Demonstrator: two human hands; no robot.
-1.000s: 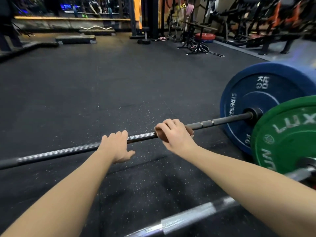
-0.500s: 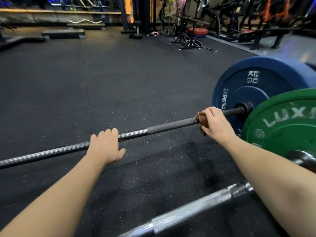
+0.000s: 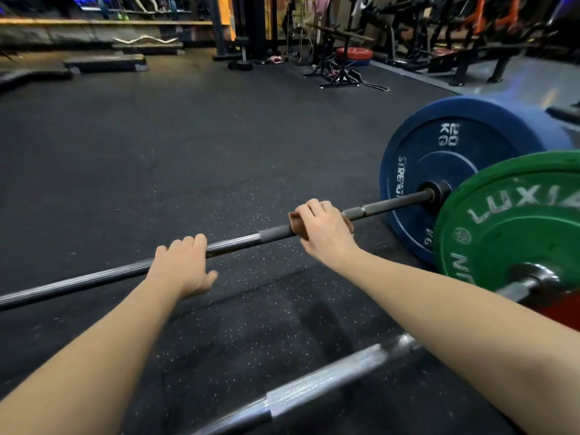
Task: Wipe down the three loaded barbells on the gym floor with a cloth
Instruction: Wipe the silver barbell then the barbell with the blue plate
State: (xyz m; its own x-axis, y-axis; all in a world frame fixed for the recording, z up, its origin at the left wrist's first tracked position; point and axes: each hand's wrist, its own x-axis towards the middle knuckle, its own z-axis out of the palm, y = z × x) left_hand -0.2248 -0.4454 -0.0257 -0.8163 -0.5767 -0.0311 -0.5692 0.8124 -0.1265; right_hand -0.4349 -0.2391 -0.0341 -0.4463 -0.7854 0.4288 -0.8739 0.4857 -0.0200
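A dark barbell bar (image 3: 103,279) runs across the black rubber floor to a blue 20 kg plate (image 3: 439,158) on the right. My right hand (image 3: 324,230) grips a brown cloth (image 3: 296,222) wrapped round this bar, a short way left of the blue plate. My left hand (image 3: 183,265) rests on the same bar further left, fingers over its top. A second, shiny steel bar (image 3: 326,381) lies nearer me and carries a green plate (image 3: 514,233) at the right; my right forearm crosses over it.
Weight benches and machines (image 3: 464,42) line the far right. A stand with a red plate (image 3: 353,53) sits at the back centre, and black step platforms (image 3: 106,62) lie at the back left. A black bar end (image 3: 565,114) shows behind the blue plate.
My right hand first slid the cloth right toward the blue plate, then back left along the bar. My left hand stayed on the bar.
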